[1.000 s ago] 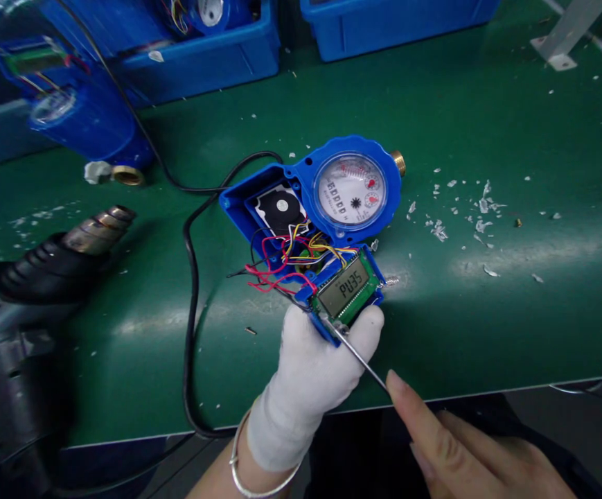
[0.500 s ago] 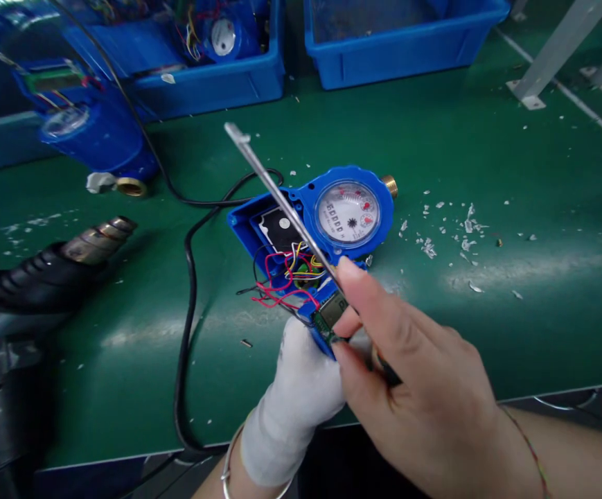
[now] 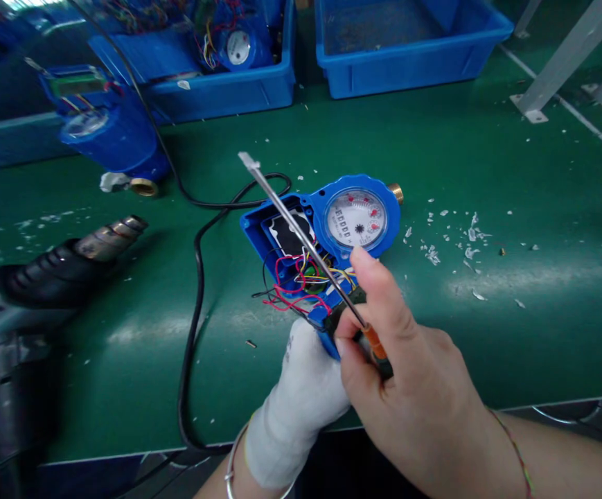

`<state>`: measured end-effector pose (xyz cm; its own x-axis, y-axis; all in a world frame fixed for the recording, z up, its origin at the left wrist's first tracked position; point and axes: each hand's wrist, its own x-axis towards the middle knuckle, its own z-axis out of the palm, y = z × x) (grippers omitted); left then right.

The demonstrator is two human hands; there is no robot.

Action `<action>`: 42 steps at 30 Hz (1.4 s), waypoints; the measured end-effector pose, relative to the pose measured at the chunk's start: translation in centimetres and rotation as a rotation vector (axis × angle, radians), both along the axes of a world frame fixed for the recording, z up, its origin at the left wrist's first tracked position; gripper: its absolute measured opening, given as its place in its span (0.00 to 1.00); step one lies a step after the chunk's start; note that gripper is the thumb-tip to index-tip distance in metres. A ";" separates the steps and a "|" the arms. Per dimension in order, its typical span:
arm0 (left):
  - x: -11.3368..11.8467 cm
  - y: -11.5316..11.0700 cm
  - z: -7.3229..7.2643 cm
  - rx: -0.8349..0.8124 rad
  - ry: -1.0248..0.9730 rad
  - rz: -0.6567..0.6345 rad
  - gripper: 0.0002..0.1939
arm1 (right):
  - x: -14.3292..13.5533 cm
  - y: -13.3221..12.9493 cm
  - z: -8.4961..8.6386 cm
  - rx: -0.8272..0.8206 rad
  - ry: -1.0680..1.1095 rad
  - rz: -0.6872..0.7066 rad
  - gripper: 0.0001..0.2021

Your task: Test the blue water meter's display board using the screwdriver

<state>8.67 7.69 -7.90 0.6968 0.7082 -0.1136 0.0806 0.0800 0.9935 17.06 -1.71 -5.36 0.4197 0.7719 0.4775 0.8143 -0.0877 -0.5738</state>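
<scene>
A blue water meter [image 3: 392, 223] with a round dial lies on the green bench, its side box open and red, black, yellow and white wires spilling out. My left hand [image 3: 308, 378], in a white glove, is closed on the near end of the meter, at a blue part with a circuit board; its fingertips are hidden. In my bare right hand [image 3: 409, 360] is a screwdriver [image 3: 301, 235] with an orange handle. Its shaft slants up and left over the open box, with a whitish bit at the tip.
A hot air gun [image 3: 72, 270] lies at the left, near a black cable [image 3: 191, 333]. Behind it stands another blue meter [image 3: 118, 142]. Blue bins [image 3: 228, 93] line the back, one holding meters. White scraps [image 3: 472, 235] litter the bench at right; a metal leg [image 3: 565, 69] rises behind.
The view has shifted slightly, moving the scene rightward. The screwdriver has turned in my right hand, so its orange handle now shows, and the small display on the circuit board is now mostly covered.
</scene>
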 end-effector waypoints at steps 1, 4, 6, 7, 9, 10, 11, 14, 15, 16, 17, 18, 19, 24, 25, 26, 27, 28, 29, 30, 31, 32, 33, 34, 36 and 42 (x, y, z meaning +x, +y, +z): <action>0.0 0.0 -0.1 -0.005 -0.007 -0.032 0.07 | -0.1 0.2 0.0 -0.004 0.032 -0.028 0.31; 0.1 -0.2 -0.4 -0.045 -0.020 -0.090 0.07 | -0.1 0.5 0.0 -0.003 0.107 -0.121 0.31; 0.1 -0.2 -0.4 -0.084 -0.032 -0.102 0.11 | -0.2 0.4 0.1 0.000 0.149 -0.129 0.29; 0.0 -0.2 -0.4 -0.104 -0.035 -0.115 0.12 | -0.1 0.2 0.1 0.014 0.162 -0.121 0.28; -0.3 0.0 -0.1 -0.124 -0.042 -0.130 0.13 | 0.1 -0.6 0.3 0.042 0.200 -0.107 0.27; -0.4 0.1 0.0 -0.123 -0.053 -0.141 0.13 | 0.4 -1.1 0.4 0.049 0.228 -0.101 0.28; -0.6 0.2 0.2 -0.122 -0.073 -0.154 0.15 | 0.8 -1.6 0.5 0.050 0.255 -0.109 0.29; -1.0 0.4 0.6 -0.152 -0.135 -0.185 0.17 | 2.3 -2.8 0.3 0.026 0.282 -0.175 0.31; -1.1 0.4 0.6 -0.169 -0.144 -0.182 0.17 | 2.9 -3.0 0.0 0.019 0.286 -0.221 0.30; -1.1 0.4 0.7 -0.183 -0.151 -0.168 0.17 | 3.4 -3.2 -0.3 0.017 0.288 -0.272 0.30; -1.2 0.4 0.7 -0.191 -0.157 -0.155 0.18 | 3.9 -3.2 -0.7 0.016 0.289 -0.318 0.29; -1.3 0.4 0.7 -0.196 -0.165 -0.154 0.19 | 4.3 -3.2 -1.1 0.023 0.292 -0.353 0.29; -1.3 0.3 0.7 -0.202 -0.177 -0.162 0.19 | 4.7 -3.3 -1.5 0.030 0.278 -0.384 0.29; -1.4 0.3 0.8 -0.286 -0.224 -0.221 0.20 | 5.6 -3.5 -3.2 0.004 -0.027 -0.374 0.28; -1.4 0.2 0.8 -0.299 -0.229 -0.233 0.21 | 5.7 -3.5 -3.4 0.011 -0.048 -0.352 0.28; -1.4 0.2 0.8 -0.306 -0.232 -0.235 0.21 | 5.7 -3.6 -3.6 0.021 -0.039 -0.335 0.27; -1.3 0.2 0.7 -0.312 -0.234 -0.226 0.21 | 5.7 -3.6 -3.7 0.029 -0.024 -0.326 0.27; -1.3 0.2 0.7 -0.317 -0.241 -0.225 0.22 | 5.7 -3.6 -3.8 0.030 -0.008 -0.325 0.26; -1.3 0.2 0.6 -0.322 -0.249 -0.219 0.23 | 5.7 -3.6 -3.9 0.032 -0.003 -0.321 0.26; -1.2 0.2 0.6 -0.326 -0.257 -0.210 0.24 | 5.7 -3.6 -3.9 0.031 -0.002 -0.311 0.26; -1.2 0.3 0.5 -0.330 -0.259 -0.203 0.24 | 5.7 -3.6 -3.9 0.033 -0.008 -0.301 0.26; -1.1 0.3 0.5 -0.331 -0.260 -0.207 0.23 | 5.6 -3.5 -3.9 0.034 -0.019 -0.289 0.27; -1.1 0.4 0.5 -0.333 -0.262 -0.219 0.23 | 5.6 -3.5 -3.9 0.035 -0.028 -0.280 0.27; -1.0 0.5 0.5 -0.336 -0.266 -0.222 0.22 | 5.5 -3.5 -3.9 0.030 -0.029 -0.278 0.26; -0.9 0.5 0.5 -0.338 -0.274 -0.243 0.21 | 5.3 -3.7 -3.9 0.010 0.005 -0.280 0.26; -1.1 0.2 0.8 -0.347 -0.244 -0.188 0.20 | 5.8 -7.6 -4.0 -0.095 -0.103 -0.318 0.29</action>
